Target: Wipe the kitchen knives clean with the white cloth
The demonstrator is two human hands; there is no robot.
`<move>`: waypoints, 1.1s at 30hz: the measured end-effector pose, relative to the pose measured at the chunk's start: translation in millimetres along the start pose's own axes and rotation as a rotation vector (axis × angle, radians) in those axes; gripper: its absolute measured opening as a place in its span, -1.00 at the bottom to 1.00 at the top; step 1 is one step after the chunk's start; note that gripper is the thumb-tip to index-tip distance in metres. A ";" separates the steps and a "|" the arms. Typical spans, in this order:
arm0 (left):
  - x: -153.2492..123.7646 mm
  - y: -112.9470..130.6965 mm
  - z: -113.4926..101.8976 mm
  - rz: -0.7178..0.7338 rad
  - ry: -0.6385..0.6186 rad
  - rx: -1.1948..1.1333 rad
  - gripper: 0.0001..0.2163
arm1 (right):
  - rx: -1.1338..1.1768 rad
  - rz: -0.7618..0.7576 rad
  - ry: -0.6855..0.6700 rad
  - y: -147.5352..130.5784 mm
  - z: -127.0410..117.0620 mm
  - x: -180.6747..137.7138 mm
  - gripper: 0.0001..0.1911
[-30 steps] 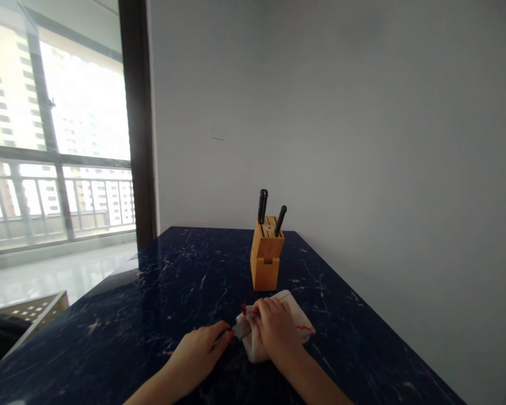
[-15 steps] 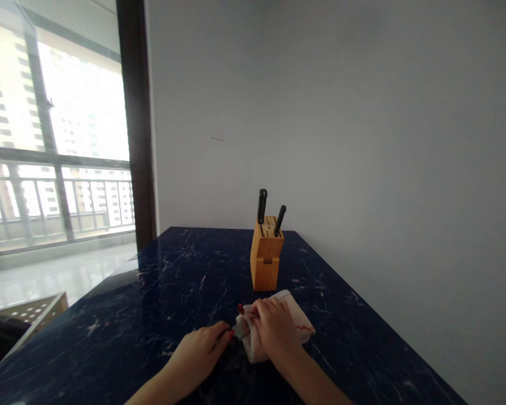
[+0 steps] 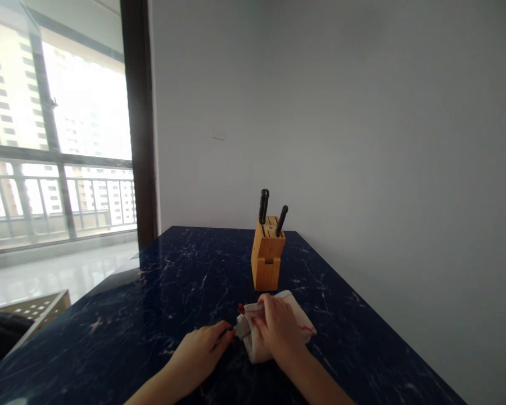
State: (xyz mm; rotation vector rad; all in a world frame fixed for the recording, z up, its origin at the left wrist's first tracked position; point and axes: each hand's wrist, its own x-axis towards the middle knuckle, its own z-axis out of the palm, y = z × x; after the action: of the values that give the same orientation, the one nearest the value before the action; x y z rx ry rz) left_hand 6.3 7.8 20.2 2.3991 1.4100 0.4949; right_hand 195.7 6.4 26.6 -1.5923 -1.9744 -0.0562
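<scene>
My left hand is closed round a knife's handle, most of it hidden by the fingers. The short bare stretch of the knife's blade points right into a folded white cloth with red lines. Closed on that cloth is my right hand, fingers over its folded edge and the blade's far part. A small dark red thing shows at the cloth's far left edge; I cannot tell what it is. Just behind the cloth stands a wooden knife block, holding several black-handled knives.
The dark blue marble-patterned table runs to a grey wall at the back and right. A beige holed basket or crate stands beyond its left edge. Large windows are on the left.
My right hand has shifted slightly to the right on the cloth, its fingers more bunched at the cloth's top edge. My left hand has barely moved.
</scene>
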 end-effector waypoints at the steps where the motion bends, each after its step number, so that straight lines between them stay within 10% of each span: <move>1: 0.1 0.0 0.0 0.001 -0.001 0.000 -0.71 | 0.003 0.017 0.010 1.5 0.0 0.5 -0.80; 9: -0.1 -0.6 0.4 0.005 0.008 -0.003 -0.70 | 0.037 -0.067 -0.050 -2.2 2.3 -1.3 -0.85; 15: 0.5 -1.9 2.1 0.005 0.008 0.003 -0.71 | 0.169 -0.110 -0.064 2.2 5.0 -2.9 -0.53; 33: -1.4 3.6 -3.2 -0.006 -0.017 0.012 -0.71 | 0.195 -0.070 -0.084 -7.6 -22.1 -6.2 -0.89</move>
State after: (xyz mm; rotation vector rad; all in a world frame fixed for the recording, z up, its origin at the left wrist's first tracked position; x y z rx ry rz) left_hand 7.0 5.2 24.4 2.4018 1.4164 0.4644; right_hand 198.7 -9.8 44.3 -1.4215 -2.0311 0.1730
